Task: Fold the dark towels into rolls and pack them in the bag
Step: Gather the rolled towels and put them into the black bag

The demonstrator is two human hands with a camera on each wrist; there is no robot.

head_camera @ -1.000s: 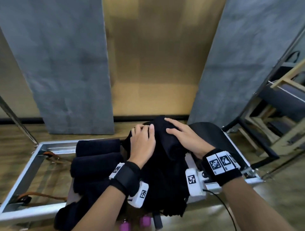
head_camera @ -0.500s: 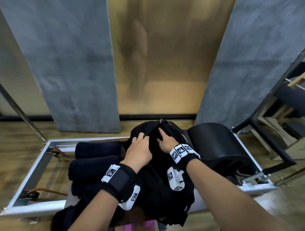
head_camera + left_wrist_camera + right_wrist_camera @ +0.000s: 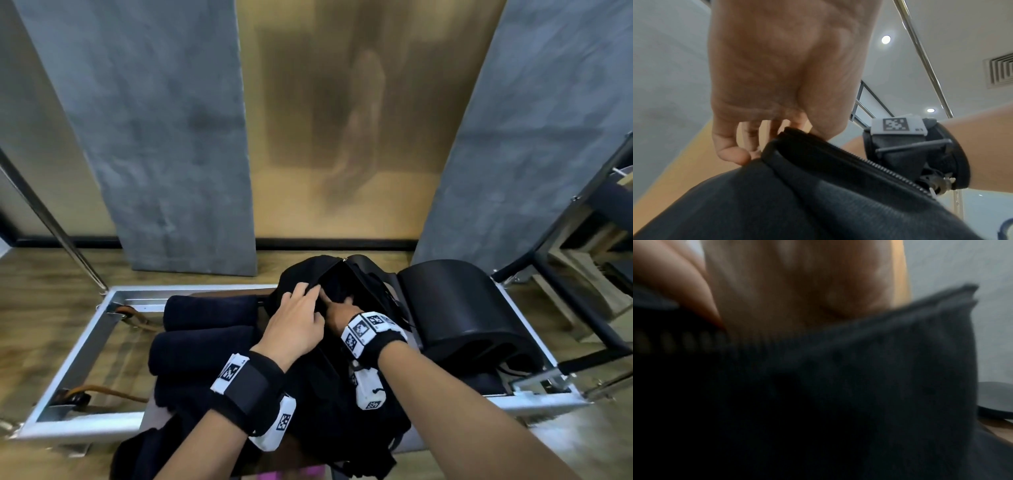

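The black bag [image 3: 356,394] stands open in the middle of the head view. My left hand [image 3: 303,298] grips the left rim of its opening; in the left wrist view the left hand [image 3: 777,134] curls fingers and thumb over the zipper edge of the bag [image 3: 818,194]. My right hand [image 3: 337,306] reaches down into the opening, and its fingertips are hidden in the dark inside. The right wrist view is blurred, showing only my palm [image 3: 797,288] above dark fabric [image 3: 859,386]. Two rolled dark towels [image 3: 209,310] [image 3: 202,349] lie left of the bag. A loose dark towel [image 3: 144,448] hangs at the near left.
Everything sits on a low silver metal frame [image 3: 82,346] with brown leather straps [image 3: 135,317]. A black padded barrel [image 3: 455,308] stands just right of the bag. Dark framed equipment [image 3: 589,274] fills the far right. Grey wall panels [image 3: 164,137] rise behind, above the wood floor.
A second ago both hands pressed flat on a dark towel on top of the bag. The towel has since gone into the bag, my right hand followed it, and my left hand took the rim.
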